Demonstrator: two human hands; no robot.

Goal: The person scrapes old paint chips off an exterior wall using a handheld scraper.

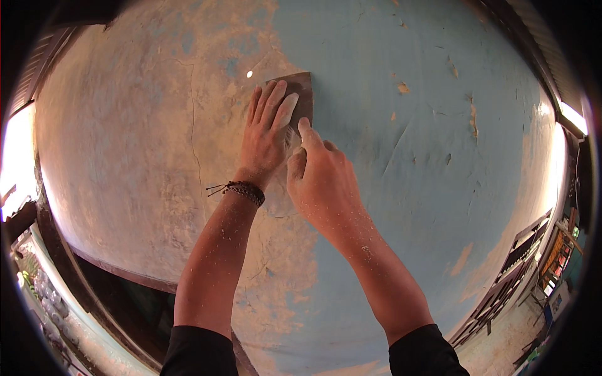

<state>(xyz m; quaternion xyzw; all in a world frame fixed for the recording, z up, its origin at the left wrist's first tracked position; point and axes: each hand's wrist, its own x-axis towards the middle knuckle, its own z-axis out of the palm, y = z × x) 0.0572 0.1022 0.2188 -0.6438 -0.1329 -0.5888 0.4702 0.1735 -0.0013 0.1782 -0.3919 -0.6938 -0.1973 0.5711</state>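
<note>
Patchy blue wall (395, 194) backs the fingers (273, 104) and dark scraper (305, 94).

Upper left: corrugated roofing (26, 78) over a bright opening (19, 156). Upper right: second corrugated sheet (544, 34), with a dark beam (525, 47) running along its inner side. Lower left: curved brown beam (94, 307); outside it, grey bottle-like objects (58, 307), bunched together, contents unreadable. Lower right: dark slatted frame (514, 276), tilted in the view. Beyond it, an orange panel (554, 266), material unclear; near that, a small pale panel (559, 302).
</note>
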